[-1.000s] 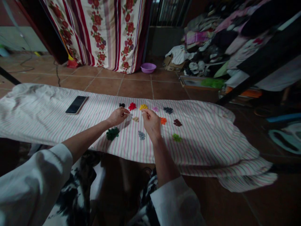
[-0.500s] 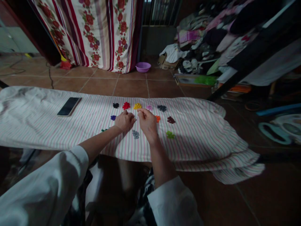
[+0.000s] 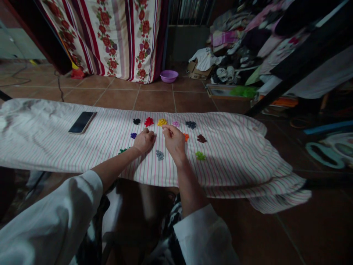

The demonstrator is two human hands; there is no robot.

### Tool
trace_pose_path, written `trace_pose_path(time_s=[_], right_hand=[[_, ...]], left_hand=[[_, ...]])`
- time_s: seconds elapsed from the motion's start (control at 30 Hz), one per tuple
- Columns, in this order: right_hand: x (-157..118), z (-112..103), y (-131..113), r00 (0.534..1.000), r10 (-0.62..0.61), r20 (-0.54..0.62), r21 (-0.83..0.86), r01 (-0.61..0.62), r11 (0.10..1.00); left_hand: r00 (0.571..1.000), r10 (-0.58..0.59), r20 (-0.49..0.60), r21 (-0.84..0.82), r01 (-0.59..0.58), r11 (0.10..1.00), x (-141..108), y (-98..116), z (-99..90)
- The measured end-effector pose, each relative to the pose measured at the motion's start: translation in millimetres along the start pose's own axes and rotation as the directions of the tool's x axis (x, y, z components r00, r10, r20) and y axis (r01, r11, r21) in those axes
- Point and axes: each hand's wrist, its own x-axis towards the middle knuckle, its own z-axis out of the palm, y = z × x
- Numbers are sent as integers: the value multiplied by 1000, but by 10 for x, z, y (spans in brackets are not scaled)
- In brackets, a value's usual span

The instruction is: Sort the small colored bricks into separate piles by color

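Small heaps of coloured pieces lie spread on a striped cloth; the pieces are too small to name. My right hand is closed in a pinch just below the yellow heap, partly covering the orange heap. What its fingertips hold, if anything, I cannot make out. My left hand rests on the cloth with its fingers curled together, below the red heap and right of the dark blue heap. Its fingertips hide whatever is under them. The grey heap sits between my wrists.
Black, pink, dark grey, brown, lime green and dark green heaps lie around my hands. A phone is at the left. Beyond the cloth, a purple basin stands on the tiled floor.
My left hand has drawn a little to the left, widening the gap between my hands. The right hand keeps its pinch near the yellow heap. The view has shifted slightly.
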Motion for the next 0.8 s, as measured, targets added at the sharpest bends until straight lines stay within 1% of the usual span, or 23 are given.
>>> trace_pose_path(time_s=[0.17,0.27,0.47,0.67,0.8], right_hand=[[10,-68,3,1000,19,-22,19,-19,1000],[24,-118,22,999,35,-36,10,-35,999],[64,-217,137,994,64,-92,39,-61,997],[71,-281,205,989,88,-121,65,-81,995],[60,-283,191,988,92,-124,80,-82,993]], left_hand=[[999,12,-43,-54,-15,998,-10,-83,62],[999,17,-43,-89,-21,996,-2,-112,91],[997,67,-38,-169,-72,983,22,-195,133],[991,126,-46,-219,-133,967,74,-251,123],[990,140,-12,-195,-140,971,141,-278,91]])
